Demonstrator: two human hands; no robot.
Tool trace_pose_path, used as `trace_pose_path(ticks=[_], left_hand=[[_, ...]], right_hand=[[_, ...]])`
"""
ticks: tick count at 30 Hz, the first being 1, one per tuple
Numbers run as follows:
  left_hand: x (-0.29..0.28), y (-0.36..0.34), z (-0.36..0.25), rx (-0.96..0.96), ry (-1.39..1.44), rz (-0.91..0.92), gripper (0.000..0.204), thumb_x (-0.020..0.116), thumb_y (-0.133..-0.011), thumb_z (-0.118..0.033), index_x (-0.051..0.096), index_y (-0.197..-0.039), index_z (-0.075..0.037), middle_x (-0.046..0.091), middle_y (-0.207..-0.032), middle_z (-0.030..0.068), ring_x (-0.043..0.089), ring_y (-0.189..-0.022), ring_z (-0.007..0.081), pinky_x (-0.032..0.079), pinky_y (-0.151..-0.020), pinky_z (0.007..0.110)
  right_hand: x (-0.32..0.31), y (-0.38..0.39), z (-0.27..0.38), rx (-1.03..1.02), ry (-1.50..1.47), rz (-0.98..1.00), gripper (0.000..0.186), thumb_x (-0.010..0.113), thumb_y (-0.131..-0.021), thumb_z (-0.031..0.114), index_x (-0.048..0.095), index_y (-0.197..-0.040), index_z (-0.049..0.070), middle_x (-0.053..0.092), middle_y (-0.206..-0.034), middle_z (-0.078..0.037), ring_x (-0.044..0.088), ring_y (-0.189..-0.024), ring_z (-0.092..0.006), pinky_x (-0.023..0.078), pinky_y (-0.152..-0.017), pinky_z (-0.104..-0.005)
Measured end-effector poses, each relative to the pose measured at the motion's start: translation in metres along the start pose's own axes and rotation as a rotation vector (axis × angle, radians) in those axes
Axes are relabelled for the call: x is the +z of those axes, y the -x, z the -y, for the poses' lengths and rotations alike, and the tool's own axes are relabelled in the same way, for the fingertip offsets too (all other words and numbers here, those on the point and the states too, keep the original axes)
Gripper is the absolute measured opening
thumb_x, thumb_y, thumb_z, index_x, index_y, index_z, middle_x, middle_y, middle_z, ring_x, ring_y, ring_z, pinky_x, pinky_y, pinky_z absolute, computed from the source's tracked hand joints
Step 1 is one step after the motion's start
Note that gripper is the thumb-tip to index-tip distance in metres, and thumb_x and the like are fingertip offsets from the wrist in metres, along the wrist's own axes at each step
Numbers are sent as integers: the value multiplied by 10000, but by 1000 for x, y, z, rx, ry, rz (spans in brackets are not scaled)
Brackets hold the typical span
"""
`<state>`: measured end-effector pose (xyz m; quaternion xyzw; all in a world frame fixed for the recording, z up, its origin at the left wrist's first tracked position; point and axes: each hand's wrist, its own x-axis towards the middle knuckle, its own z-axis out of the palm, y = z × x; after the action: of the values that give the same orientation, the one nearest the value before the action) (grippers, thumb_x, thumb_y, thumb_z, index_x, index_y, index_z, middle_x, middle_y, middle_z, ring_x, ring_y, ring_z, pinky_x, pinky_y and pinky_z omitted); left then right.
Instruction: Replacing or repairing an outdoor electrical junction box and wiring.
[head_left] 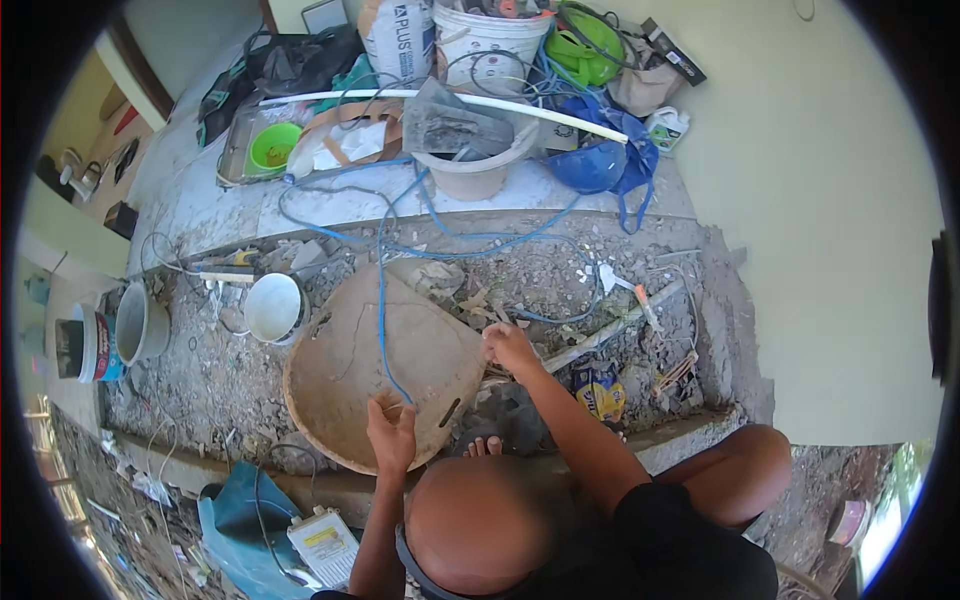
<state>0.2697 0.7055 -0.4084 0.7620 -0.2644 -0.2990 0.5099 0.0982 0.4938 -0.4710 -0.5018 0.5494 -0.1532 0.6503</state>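
my left hand point(392, 432) is over the near part of the brown basin point(430, 340), fingers partly curled beside the end of the blue cable point(382, 300); i cannot tell whether it grips it. my right hand point(510, 350), loosely bent, is by the basin's right edge; what it holds, i cannot tell. the cable runs across the basin, away from me. left of that stands a white bucket point(273, 308), then a grey bucket point(143, 323).

The left hand point(391, 438) is over the basin point(435, 345), near the cable point(382, 320). The right hand point(511, 350) is beside the basin's right rim.
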Motion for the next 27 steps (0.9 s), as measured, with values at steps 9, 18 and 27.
trace_pose_path(ticks=[9, 18, 27], left_hand=[[87, -85, -20, 49, 126, 375, 287, 645, -850, -99, 548, -1096, 12, 624, -879, 65, 590, -791, 130, 479, -731, 273], [133, -39, -11, 41, -99, 633, 225, 655, -849, -107, 585, -1026, 12, 638, -866, 62, 592, -774, 119, 481, -715, 268], [68, -4, 6, -62, -332, 603, 226, 674, -823, -108, 611, -1008, 6, 686, -857, 132, 682, -803, 212, 538, -725, 335]], right_hand=[[-217, 42, -38, -60, 515, -387, 286, 570, -844, 276, 676, -911, 19, 668, -800, -184, 661, -739, -328, 521, -724, -424], [-228, -16, -89, -174, 1001, -110, 246, 557, -822, 219, 650, -807, -8, 644, -913, -227, 629, -851, -417, 510, -797, -492], [-146, -79, -128, -208, 1369, -242, 425, 624, -821, 226, 568, -1207, 57, 639, -1039, -197, 593, -1055, -367, 461, -906, -528]])
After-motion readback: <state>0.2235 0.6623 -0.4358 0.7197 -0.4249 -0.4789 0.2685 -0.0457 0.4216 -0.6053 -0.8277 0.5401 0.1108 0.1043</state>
